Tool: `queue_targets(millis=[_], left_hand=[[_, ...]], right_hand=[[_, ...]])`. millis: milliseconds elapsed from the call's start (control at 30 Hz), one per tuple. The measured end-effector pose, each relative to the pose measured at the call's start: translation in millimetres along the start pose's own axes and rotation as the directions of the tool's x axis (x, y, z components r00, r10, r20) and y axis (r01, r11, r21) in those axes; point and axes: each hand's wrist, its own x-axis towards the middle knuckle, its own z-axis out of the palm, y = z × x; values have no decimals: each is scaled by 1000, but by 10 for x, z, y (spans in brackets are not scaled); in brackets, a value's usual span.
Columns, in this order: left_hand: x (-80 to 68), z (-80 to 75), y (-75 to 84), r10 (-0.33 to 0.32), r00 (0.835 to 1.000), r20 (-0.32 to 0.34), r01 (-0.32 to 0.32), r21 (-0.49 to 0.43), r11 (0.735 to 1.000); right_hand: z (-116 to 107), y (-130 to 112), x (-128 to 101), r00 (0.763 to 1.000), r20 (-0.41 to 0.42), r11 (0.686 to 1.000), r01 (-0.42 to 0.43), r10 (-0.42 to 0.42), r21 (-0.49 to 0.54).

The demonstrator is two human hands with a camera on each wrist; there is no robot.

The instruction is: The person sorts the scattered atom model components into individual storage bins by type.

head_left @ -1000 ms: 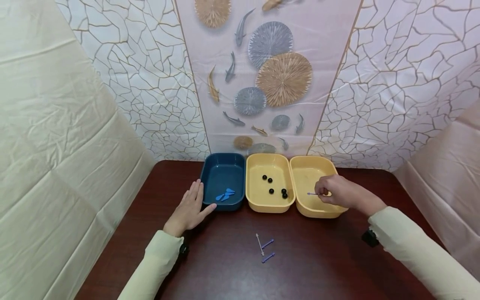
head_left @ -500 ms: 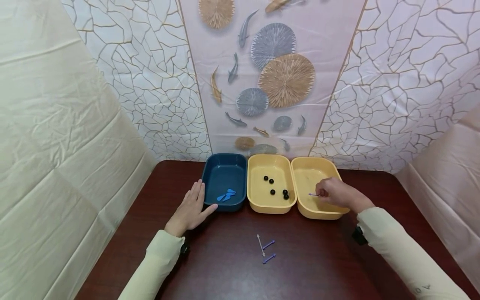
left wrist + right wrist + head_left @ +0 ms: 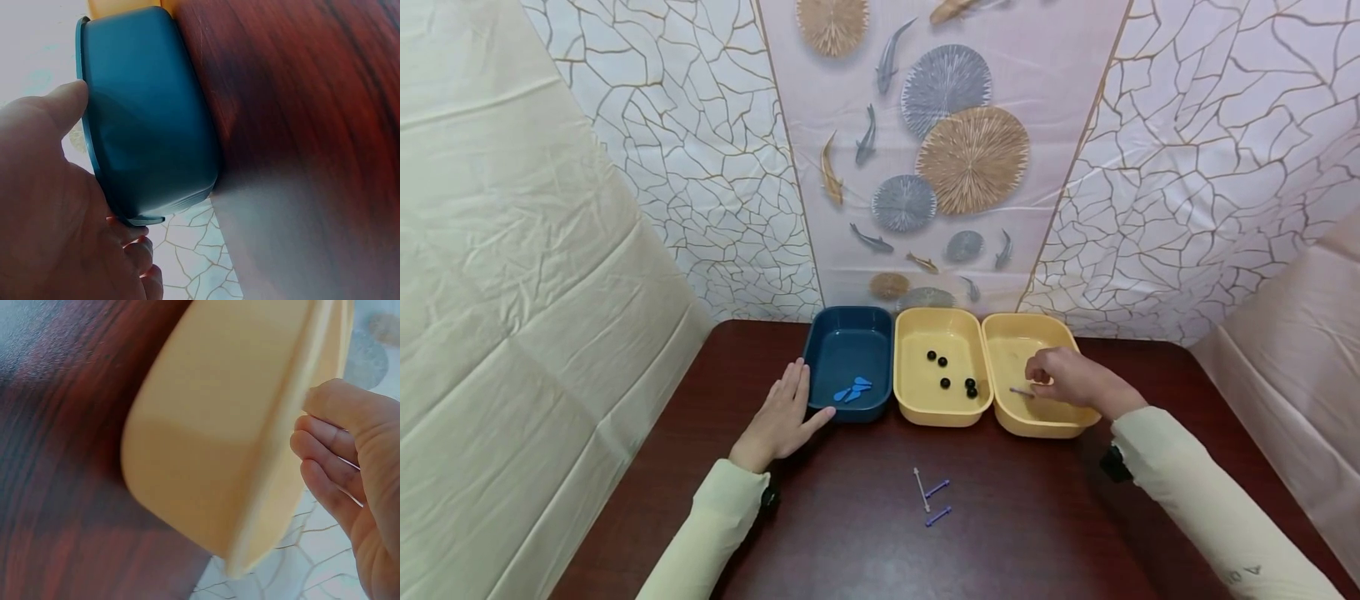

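My left hand (image 3: pixel 778 417) lies flat on the dark wooden table, fingers straight, its thumb against the front left corner of a blue tray (image 3: pixel 847 354). In the left wrist view the left hand (image 3: pixel 44 206) sits beside the blue tray (image 3: pixel 150 125). My right hand (image 3: pixel 1060 379) hovers inside the rightmost yellow tray (image 3: pixel 1041 425), fingers curled, pinching one end of a thin purple stick (image 3: pixel 1021 391) low over the tray floor. The right wrist view shows curled fingers (image 3: pixel 331 481) above the yellow tray (image 3: pixel 219 444); the stick is hidden there.
Small blue pieces (image 3: pixel 852 389) lie in the blue tray. The middle yellow tray (image 3: pixel 942 412) holds several black beads (image 3: pixel 943 382). A white stick (image 3: pixel 921 488) and two purple pins (image 3: pixel 937 487) lie on the table in front. Patterned sheets wall in the back and sides.
My right hand has shifted slightly left and farther back over the right yellow tray, and the purple stick sits a little lower. The left hand has not moved.
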Motion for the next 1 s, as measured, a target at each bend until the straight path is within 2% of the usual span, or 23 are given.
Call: queue_targets(millis=[267,600,867,1000], left_hand=[[-4,-31,24,1,1000,5,-1,0,1000],[-12,-30,17,12,1000,-3,-12,-2,1000],[0,-37,12,-15,999,42,14,27,1000],[4,-36,17,-19,999,51,17,27,999]], right_hand=[[-189,-237,-45,1000,4,1000,18,-18,9],[-320,-565,-105,980,-81,983,182,-180,19],[-278,-858,-57,954,-75,956,292,-290,20],[-199,-986,-6,951,-32,951,307,-306,40]])
